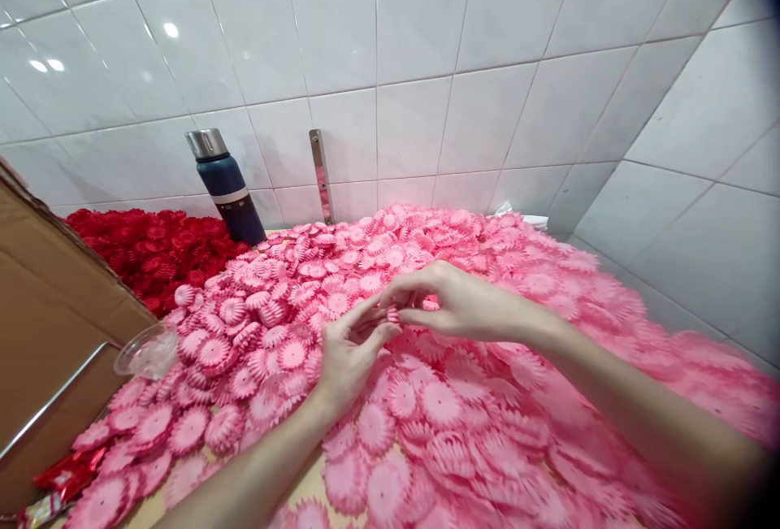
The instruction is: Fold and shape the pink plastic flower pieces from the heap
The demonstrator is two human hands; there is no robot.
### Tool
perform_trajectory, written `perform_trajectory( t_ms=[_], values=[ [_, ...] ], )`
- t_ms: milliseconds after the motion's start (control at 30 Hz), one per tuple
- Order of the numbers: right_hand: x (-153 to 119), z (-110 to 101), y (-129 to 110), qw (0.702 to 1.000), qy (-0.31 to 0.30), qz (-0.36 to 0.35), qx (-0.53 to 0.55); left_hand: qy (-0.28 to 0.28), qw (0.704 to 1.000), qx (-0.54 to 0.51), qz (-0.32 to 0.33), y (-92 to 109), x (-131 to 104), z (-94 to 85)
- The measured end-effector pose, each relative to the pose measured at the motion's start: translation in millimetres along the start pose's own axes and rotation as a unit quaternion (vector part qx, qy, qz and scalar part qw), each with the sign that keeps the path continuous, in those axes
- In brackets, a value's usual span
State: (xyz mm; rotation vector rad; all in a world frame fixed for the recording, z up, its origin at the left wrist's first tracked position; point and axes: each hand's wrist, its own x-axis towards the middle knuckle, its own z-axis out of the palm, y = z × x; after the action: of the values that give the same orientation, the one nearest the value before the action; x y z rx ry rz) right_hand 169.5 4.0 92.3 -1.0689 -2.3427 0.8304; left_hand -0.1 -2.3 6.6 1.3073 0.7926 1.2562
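Observation:
My left hand (350,350) and my right hand (442,301) meet above a wide heap of pink pleated discs (442,403). Between their fingertips is a small pink piece (393,314), pinched from both sides. Its exact shape is partly hidden by the fingers. Flat, wide pink discs lie to the right and in front of the hands, while smaller, curled ones (292,353) lie to the left.
A dark blue bottle (230,192) stands by the tiled wall, beside a red heap (158,253). At the left are a cardboard box (54,318), a clear plastic bowl (146,353) and red wrappers (70,472). A metal strip (320,177) leans at the wall.

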Motion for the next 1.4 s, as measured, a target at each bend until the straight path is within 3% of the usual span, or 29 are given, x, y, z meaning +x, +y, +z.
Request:
perform_trajectory(
  t_ms=[167,300,400,500,567,667,800,933,1133,1267,1400],
  values=[
    [-1,-2,11,0.994,0.072,0.011,-0.083,0.023,1.000,0.002,-0.014,-1,1,0.8],
    [15,-9,25,0.986,0.111,0.051,-0.109,-0.018,0.998,0.059,0.004,-1,2,2.8],
    [51,-9,21,0.984,0.119,0.056,-0.117,-0.035,0.994,0.100,0.031,-1,0,3.1],
    [101,2,10,0.996,0.075,-0.012,-0.053,-0.030,0.991,0.116,0.051,-3,-2,1.5],
    [133,12,9,0.990,0.061,-0.033,-0.126,-0.024,0.991,0.117,0.059,-5,-2,0.1],
    [166,28,22,0.981,0.051,-0.014,-0.188,-0.023,0.991,0.117,0.067,-8,0,-1.5],
    [183,44,46,0.967,0.074,0.006,-0.245,-0.010,0.990,0.119,0.073,-10,2,-1.8],
    [184,44,51,0.962,0.092,0.020,-0.255,-0.002,0.995,0.084,0.045,-8,2,-0.6],
    [171,25,35,0.966,0.118,0.019,-0.231,-0.015,0.998,0.046,0.040,-6,1,-0.1],
    [137,8,18,0.974,0.110,0.023,-0.199,0.042,0.999,0.018,0.021,-5,3,-1.3],
    [79,-8,5,0.989,0.061,0.015,-0.137,0.113,0.993,-0.020,0.003,-4,7,-0.9]
  ],
)
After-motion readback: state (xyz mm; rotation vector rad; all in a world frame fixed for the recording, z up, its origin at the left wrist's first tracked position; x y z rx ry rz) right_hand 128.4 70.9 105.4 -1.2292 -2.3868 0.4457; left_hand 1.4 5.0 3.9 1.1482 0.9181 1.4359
